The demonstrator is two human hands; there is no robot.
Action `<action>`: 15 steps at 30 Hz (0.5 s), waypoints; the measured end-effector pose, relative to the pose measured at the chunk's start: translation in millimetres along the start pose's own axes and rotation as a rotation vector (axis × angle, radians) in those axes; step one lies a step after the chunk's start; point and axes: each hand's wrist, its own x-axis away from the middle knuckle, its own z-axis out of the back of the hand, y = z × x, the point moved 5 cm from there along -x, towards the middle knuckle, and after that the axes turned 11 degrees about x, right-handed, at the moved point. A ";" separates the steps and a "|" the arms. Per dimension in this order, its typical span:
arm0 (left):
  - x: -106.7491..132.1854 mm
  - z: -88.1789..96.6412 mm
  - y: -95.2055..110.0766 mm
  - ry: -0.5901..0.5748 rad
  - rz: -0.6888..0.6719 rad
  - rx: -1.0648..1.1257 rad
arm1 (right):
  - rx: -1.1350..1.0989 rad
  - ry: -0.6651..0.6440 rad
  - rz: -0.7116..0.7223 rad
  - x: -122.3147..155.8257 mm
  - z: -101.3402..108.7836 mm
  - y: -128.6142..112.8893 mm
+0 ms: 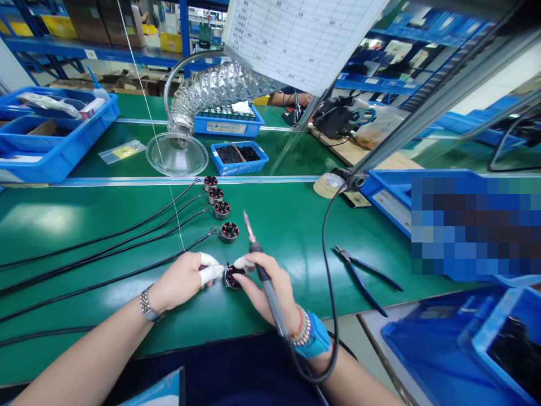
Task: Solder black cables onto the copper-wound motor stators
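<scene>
Bottom middle of the frame: left hand [181, 280] pinches a small motor [231, 277] on the green bench [296, 225], while the right hand [270, 285] touches it too and grips a soldering iron [260, 262], tip pointing up and away. Just beyond, four motors [222, 210] sit lined up with black cables [105, 248] attached, so I'd guess four done, fifth underway. Off to the right lie pliers [363, 276]; fume hood [177, 155] further back.

Light: bright, even, from overhead.
Glare: pale sheen on the green surface [51, 225] at left.
Edges: wide-lens bending.
Blur: pixelated block at right.
</scene>
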 end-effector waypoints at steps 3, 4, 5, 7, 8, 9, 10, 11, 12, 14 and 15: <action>-0.8 1.4 -2.6 0.013 0.016 0.022 | 0.052 -0.083 0.106 4.1 1.1 -9.3; -0.9 1.6 -2.7 0.017 0.016 0.028 | 0.080 -0.116 0.147 5.2 -0.8 -12.1; -0.9 1.6 -2.7 0.019 0.018 0.037 | 0.115 -0.139 0.183 5.9 -3.3 -14.1; -0.9 1.5 -2.9 0.022 0.023 0.064 | 0.181 -0.141 0.224 5.3 -7.9 -15.4; -1.0 1.6 -3.2 0.023 0.028 0.082 | 0.194 -0.124 0.220 3.8 -9.6 -14.4; -1.2 1.7 -3.8 0.026 0.034 0.102 | 0.190 -0.100 0.191 1.4 -10.6 -12.1; -1.5 2.0 -4.5 0.029 0.042 0.121 | 0.168 -0.075 0.140 -1.6 -11.2 -8.7; -1.8 2.5 -5.3 0.034 0.047 0.137 | 0.127 -0.054 0.069 -4.8 -11.6 -4.4; -2.2 2.9 -5.9 0.038 0.051 0.148 | 0.070 -0.037 -0.012 -7.9 -12.1 0.2; -2.9 3.3 -6.7 0.034 0.053 0.144 | -0.066 -0.032 -0.178 -12.5 -14.4 8.5; -3.1 3.3 -6.8 0.028 0.051 0.132 | -0.129 -0.043 -0.246 -13.8 -16.2 11.2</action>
